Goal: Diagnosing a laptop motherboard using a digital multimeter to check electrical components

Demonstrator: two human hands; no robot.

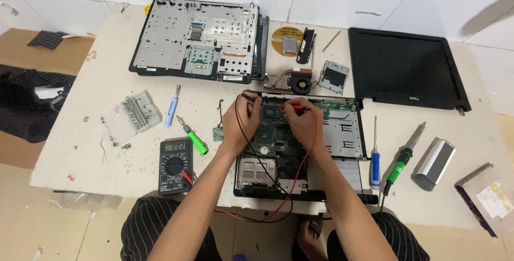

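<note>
An opened laptop base with a green circuit board [278, 138] lies in front of me on a low white table [107, 79]. My left hand [241, 119] is closed on a black test probe [250, 97] near the board's upper left corner. Gripped in my right hand [301, 121] is a red test probe [297, 109], its tip over the board's upper middle. Red and black leads [278, 207] run down off the table edge and back to a dark digital multimeter [175, 164] at my left.
A metal laptop chassis plate [195, 38] lies at the back left, a black screen panel [407, 68] at the back right. A fan with heatsink [295, 81], several screwdrivers [193, 135], a soldering iron [402, 159], a clear screw box [134, 115] and a silver box [435, 163] surround the board.
</note>
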